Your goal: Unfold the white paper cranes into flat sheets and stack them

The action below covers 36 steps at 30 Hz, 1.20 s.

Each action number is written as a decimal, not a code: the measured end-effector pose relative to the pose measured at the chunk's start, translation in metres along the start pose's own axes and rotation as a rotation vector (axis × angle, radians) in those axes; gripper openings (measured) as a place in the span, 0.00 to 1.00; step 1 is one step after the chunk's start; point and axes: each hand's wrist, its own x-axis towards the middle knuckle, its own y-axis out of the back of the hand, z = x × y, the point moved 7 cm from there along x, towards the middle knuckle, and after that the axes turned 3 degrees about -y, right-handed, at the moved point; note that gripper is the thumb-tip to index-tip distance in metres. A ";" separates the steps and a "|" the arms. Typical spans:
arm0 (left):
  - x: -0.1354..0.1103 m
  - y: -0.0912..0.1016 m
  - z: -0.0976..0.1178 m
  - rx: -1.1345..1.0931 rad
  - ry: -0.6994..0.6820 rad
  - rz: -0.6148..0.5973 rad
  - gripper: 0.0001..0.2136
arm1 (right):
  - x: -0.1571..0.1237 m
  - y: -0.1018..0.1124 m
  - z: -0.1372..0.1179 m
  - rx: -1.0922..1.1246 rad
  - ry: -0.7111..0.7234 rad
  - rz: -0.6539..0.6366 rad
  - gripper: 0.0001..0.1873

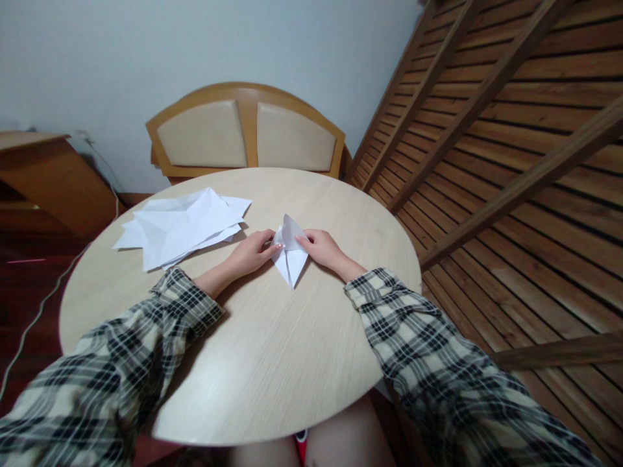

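Observation:
A small white folded paper piece (291, 256) lies on the round light-wood table (272, 363), its point toward me and a flap raised at the top. My left hand (249, 253) presses its fingertips on the paper's left edge. My right hand (321, 248) pinches the paper's upper right flap. Both hands have fingers curled onto the paper. Plaid sleeves cover both forearms.
A loose pile of white folded paper sheets (182, 227) lies on the table's far left. A wooden chair (246, 133) with beige padding stands behind the table. A slatted wooden frame (511, 149) leans at the right. A wooden cabinet (43, 175) and cable are at left.

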 end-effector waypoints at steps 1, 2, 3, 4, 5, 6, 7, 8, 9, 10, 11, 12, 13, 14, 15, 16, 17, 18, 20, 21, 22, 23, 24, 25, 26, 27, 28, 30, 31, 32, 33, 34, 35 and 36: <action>0.000 0.000 0.000 0.010 -0.007 -0.002 0.09 | 0.000 0.000 0.000 0.003 0.005 -0.004 0.18; 0.000 -0.001 0.000 0.025 -0.015 -0.005 0.10 | 0.000 0.000 0.000 0.008 0.010 -0.007 0.19; 0.000 -0.001 0.000 0.040 -0.022 -0.005 0.10 | 0.000 0.000 0.000 0.013 0.015 -0.010 0.18; 0.001 -0.002 0.000 0.053 -0.027 -0.007 0.11 | 0.000 0.000 0.000 0.017 0.017 -0.011 0.18; 0.001 -0.002 -0.001 0.060 -0.031 -0.008 0.11 | 0.000 0.000 0.000 0.020 0.017 -0.012 0.18; 0.001 -0.002 -0.001 0.062 -0.034 -0.009 0.12 | 0.000 -0.001 0.000 0.020 0.016 -0.013 0.18; 0.001 -0.002 -0.002 0.060 -0.034 -0.009 0.11 | 0.000 -0.001 0.000 0.020 0.015 -0.014 0.17; 0.001 -0.002 -0.002 0.056 -0.033 -0.011 0.11 | 0.001 -0.001 0.000 0.020 0.014 -0.013 0.17; 0.001 -0.003 -0.002 0.052 -0.033 -0.014 0.11 | 0.001 -0.001 0.000 0.021 0.013 -0.012 0.17; 0.001 -0.003 -0.003 0.049 -0.032 -0.016 0.10 | 0.001 -0.001 0.000 0.023 0.013 -0.012 0.17; 0.001 -0.003 -0.003 0.048 -0.031 -0.018 0.10 | 0.001 -0.001 0.000 0.026 0.013 -0.013 0.17; 0.001 -0.003 -0.003 0.048 -0.029 -0.018 0.10 | 0.000 -0.001 0.000 0.028 0.013 -0.015 0.17; 0.002 -0.003 -0.003 0.049 -0.027 -0.018 0.10 | 0.000 -0.001 0.000 0.031 0.011 -0.015 0.17; 0.002 -0.003 -0.003 0.051 -0.026 -0.014 0.10 | 0.000 -0.001 0.001 0.034 0.008 -0.016 0.17; 0.001 -0.003 -0.003 0.051 -0.024 -0.011 0.11 | 0.000 -0.001 0.001 0.038 0.007 -0.020 0.17; 0.001 -0.003 -0.003 0.050 -0.021 -0.009 0.11 | -0.001 -0.001 0.000 0.045 0.010 -0.026 0.18; 0.001 -0.003 -0.003 0.047 -0.016 -0.006 0.11 | -0.001 -0.002 0.000 0.055 0.016 -0.034 0.18; 0.001 -0.003 -0.003 0.040 -0.012 0.000 0.11 | -0.002 -0.002 -0.002 0.069 0.025 -0.043 0.18; -0.001 -0.002 -0.001 0.024 -0.004 0.014 0.12 | -0.003 -0.004 -0.005 0.097 0.052 -0.069 0.19; -0.001 -0.001 -0.001 0.018 -0.004 0.021 0.13 | -0.004 -0.005 -0.006 0.110 0.063 -0.083 0.19; -0.002 0.000 0.000 0.013 -0.007 0.028 0.14 | -0.005 -0.005 -0.008 0.121 0.070 -0.097 0.19; -0.002 0.001 0.001 0.009 -0.012 0.035 0.15 | -0.005 -0.006 -0.009 0.130 0.072 -0.112 0.20; -0.003 0.002 0.002 0.008 -0.020 0.041 0.16 | -0.006 -0.007 -0.009 0.138 0.073 -0.129 0.20; -0.003 0.003 0.003 0.006 -0.032 0.049 0.17 | -0.006 -0.008 -0.009 0.144 0.071 -0.145 0.20; -0.004 0.004 0.003 0.001 -0.047 0.059 0.17 | -0.007 -0.010 -0.010 0.149 0.069 -0.162 0.20; -0.004 0.006 0.004 -0.009 -0.063 0.076 0.16 | -0.007 -0.011 -0.010 0.151 0.069 -0.180 0.20; -0.004 0.007 0.004 -0.022 -0.080 0.099 0.15 | -0.007 -0.012 -0.011 0.152 0.072 -0.200 0.20; -0.005 0.011 0.003 -0.066 -0.114 0.154 0.13 | -0.008 -0.014 -0.013 0.161 0.086 -0.240 0.20; -0.005 0.012 0.003 -0.093 -0.130 0.179 0.12 | -0.009 -0.016 -0.014 0.169 0.092 -0.259 0.20; -0.006 0.013 0.003 -0.118 -0.143 0.198 0.12 | -0.009 -0.017 -0.015 0.179 0.097 -0.278 0.20; -0.006 0.014 0.003 -0.140 -0.155 0.212 0.12 | -0.010 -0.018 -0.016 0.188 0.099 -0.295 0.21; -0.006 0.014 0.003 -0.155 -0.163 0.219 0.12 | -0.010 -0.018 -0.017 0.193 0.101 -0.307 0.20; -0.007 0.015 0.004 -0.164 -0.168 0.228 0.12 | -0.011 -0.019 -0.018 0.194 0.101 -0.315 0.20; -0.007 0.015 0.004 -0.166 -0.170 0.239 0.11 | -0.011 -0.019 -0.018 0.189 0.102 -0.317 0.20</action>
